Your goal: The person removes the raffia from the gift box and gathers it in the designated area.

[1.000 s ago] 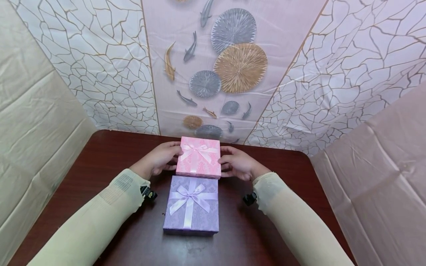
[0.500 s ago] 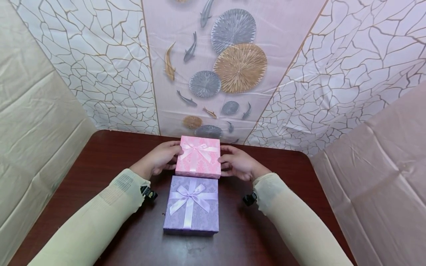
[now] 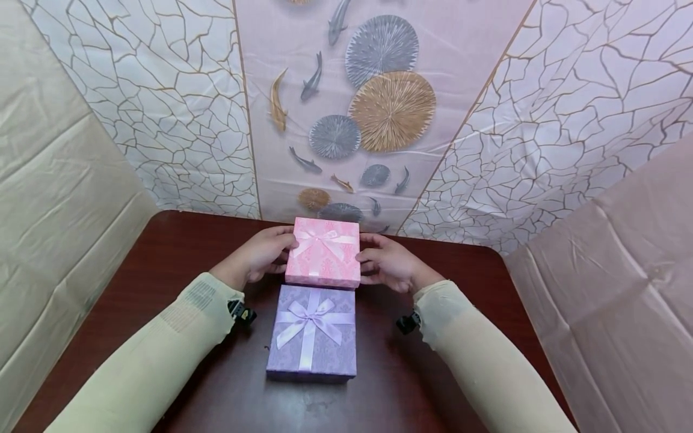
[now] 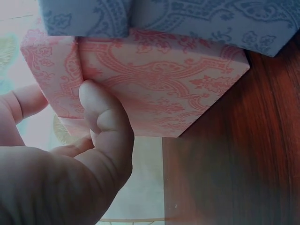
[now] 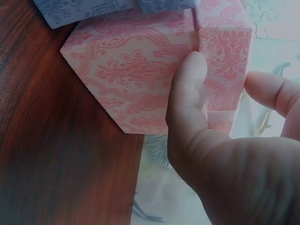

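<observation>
A pink gift box [image 3: 319,264] with a pale ribbon bow on its lid sits at the far side of the table, between both hands. From its left side, my left hand [image 3: 265,252] holds it with the thumb [image 4: 105,110] at the seam below the lid. My right hand [image 3: 391,263] grips the opposite side, its thumb [image 5: 185,93] at the same seam. Some fingertips are hidden behind the box. Directly in front lies a purple gift box [image 3: 311,331] with a lilac ribbon bow, which neither hand touches.
Both boxes lie on a dark reddish-brown table [image 3: 178,264]. Close behind the pink box rises a patterned wall covering [image 3: 335,174]. Beige panels [image 3: 612,270] stand along the left and right sides.
The pink box's top has shifted slightly upward in the head view, with both hands moving along a little. The purple box stays where it was.
</observation>
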Demonstrator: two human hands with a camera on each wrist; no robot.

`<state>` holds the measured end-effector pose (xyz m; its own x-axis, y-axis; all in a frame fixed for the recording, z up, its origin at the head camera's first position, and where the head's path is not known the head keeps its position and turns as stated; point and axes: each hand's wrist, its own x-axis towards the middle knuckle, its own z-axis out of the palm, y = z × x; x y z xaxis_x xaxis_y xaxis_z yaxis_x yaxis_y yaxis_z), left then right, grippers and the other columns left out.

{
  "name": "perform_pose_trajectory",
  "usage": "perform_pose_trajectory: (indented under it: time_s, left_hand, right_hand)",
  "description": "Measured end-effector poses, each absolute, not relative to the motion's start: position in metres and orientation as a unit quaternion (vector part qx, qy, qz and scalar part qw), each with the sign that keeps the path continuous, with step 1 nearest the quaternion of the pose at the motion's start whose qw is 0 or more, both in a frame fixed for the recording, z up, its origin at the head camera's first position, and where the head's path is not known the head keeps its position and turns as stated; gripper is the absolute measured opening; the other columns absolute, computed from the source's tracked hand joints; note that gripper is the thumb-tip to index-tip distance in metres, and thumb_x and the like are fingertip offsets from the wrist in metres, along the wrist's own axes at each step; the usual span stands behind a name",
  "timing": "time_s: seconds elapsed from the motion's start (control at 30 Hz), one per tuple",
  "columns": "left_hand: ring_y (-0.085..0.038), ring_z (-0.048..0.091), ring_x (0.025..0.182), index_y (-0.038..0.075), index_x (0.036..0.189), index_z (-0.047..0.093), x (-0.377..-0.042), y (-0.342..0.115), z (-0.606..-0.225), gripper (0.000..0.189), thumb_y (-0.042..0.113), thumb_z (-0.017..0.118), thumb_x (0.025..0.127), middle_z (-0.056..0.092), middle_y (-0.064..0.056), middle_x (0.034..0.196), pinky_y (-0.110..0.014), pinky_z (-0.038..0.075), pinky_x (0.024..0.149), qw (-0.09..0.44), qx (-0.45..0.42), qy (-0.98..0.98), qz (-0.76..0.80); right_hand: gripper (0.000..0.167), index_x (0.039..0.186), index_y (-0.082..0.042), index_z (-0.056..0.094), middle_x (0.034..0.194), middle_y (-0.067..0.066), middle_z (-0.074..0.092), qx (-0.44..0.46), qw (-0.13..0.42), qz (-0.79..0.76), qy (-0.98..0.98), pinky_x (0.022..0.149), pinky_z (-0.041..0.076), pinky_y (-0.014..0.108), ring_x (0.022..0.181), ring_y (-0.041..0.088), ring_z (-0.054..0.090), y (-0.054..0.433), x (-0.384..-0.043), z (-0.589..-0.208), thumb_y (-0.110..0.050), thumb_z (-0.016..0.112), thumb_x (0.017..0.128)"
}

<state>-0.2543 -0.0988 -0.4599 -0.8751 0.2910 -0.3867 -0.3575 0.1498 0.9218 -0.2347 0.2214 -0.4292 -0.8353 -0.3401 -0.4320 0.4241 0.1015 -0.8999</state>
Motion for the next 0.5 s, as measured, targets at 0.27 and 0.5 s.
perform_pose_trajectory:
  time_s: [0.27,0.5]
  left_hand:
    - [-0.028,0.069,0.105,0.017,0.174,0.042,-0.253,-0.102,-0.451,0.068,0.026,0.06,0.109,0.068,-0.012,0.125,-0.034,0.064,0.081,0.244,-0.012,0.711,0.66]
    - [-0.026,0.068,0.108,0.016,0.175,0.04,-0.247,-0.102,-0.439,0.069,0.025,0.06,0.109,0.066,-0.013,0.132,-0.035,0.065,0.083,0.234,-0.005,0.708,0.666]
  right_hand:
    - [0.077,0.174,-0.014,0.032,0.114,0.011,0.072,0.022,0.283,-0.673,0.684,0.091,0.069,0.048,0.1,0.027,0.076,0.221,-0.233,-0.418,-0.005,0.068,0.106]
    - [0.077,0.175,-0.014,0.03,0.114,0.01,0.073,0.016,0.277,-0.675,0.683,0.091,0.068,0.047,0.099,0.026,0.076,0.221,-0.233,-0.413,-0.003,0.066,0.107]
